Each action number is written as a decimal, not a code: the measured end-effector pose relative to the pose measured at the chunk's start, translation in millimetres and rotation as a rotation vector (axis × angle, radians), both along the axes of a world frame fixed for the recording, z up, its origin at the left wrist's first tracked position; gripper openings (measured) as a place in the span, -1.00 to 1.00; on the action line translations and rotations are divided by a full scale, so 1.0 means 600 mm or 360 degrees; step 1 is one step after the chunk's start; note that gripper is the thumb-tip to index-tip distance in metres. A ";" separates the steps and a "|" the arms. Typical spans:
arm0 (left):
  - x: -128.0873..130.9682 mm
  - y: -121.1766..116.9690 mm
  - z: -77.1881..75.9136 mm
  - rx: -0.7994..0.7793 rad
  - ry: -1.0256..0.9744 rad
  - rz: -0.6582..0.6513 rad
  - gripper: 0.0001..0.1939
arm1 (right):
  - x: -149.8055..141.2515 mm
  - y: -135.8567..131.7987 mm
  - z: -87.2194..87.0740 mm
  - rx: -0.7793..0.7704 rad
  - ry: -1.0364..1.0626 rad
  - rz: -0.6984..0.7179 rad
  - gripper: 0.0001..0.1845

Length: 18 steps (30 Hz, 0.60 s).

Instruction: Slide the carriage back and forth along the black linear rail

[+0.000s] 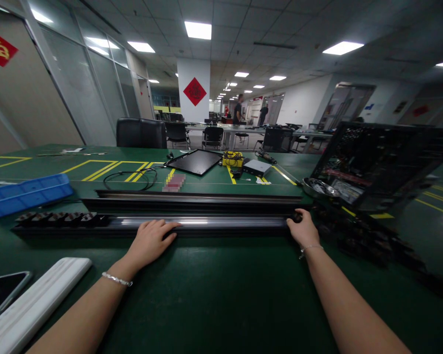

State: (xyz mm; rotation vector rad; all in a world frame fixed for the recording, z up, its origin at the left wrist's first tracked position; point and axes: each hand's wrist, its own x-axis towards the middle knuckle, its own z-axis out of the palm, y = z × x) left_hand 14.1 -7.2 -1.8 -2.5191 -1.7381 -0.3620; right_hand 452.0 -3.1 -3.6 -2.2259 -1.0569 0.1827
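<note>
The long dark metal rail [221, 227] is partly hidden under the left hand [151, 240] and the right hand [300, 228], and the small pink-grey pixelated patch [174, 182] (blurred past reading) shows nothing identifiable.

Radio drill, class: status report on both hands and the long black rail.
Left hand flat on the long black rail. Right hand curled over its right end. Second black rail lies just behind.

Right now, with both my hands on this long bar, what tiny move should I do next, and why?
I'd probably slide your left hand a little left along the long metal bar. Your right hand is at the bar's right end, but your left is nearer the middle, so a wider hold might feel steadier.
</note>
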 end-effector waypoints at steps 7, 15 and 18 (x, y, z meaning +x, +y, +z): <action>-0.003 0.003 -0.004 -0.0028 0.0000 0.0005 -0.62 | 0.006 0.003 -0.004 0.0013 -0.0012 0.0025 -0.45; -0.002 0.002 -0.002 -0.0036 -0.0036 0.0013 -0.63 | 0.006 0.001 -0.001 0.0024 -0.0057 0.0026 -0.47; -0.001 0.001 0.001 -0.0044 -0.0030 0.0017 -0.63 | 0.010 0.003 -0.005 0.0011 -0.0062 0.0040 -0.46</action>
